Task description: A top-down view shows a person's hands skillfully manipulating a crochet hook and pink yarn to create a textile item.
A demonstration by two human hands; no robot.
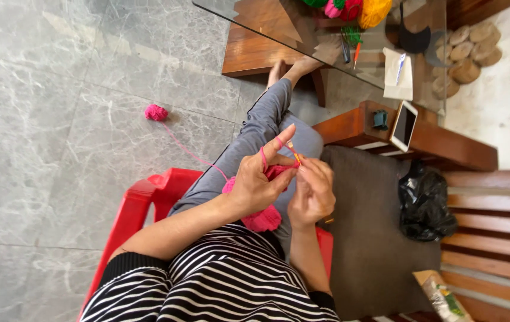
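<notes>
On the grey stone floor (58, 119) at the left lies a small ball of pink yarn (156, 112), and a thin pink thread (189, 152) runs from it to the right, up to the person's lap. The person sits on a red plastic chair (142, 209) and wears a black and white striped top (225, 280). The left hand (261, 179) is half closed around a piece of pink crochet work (261, 217) (a part of it hangs below the hand), and the thread is wound over its raised forefinger. Just beside it, touching the same work, the right hand (311, 194) is closed and pinches a crochet hook (294, 152) with an orange-yellow handle. More to the right there is a dark cushion (362, 226), a phone (404, 125) on a wooden ledge and a black plastic bag (425, 206). On the glass table (255, 24) at the top lie more balls of yarn (356, 9).
</notes>
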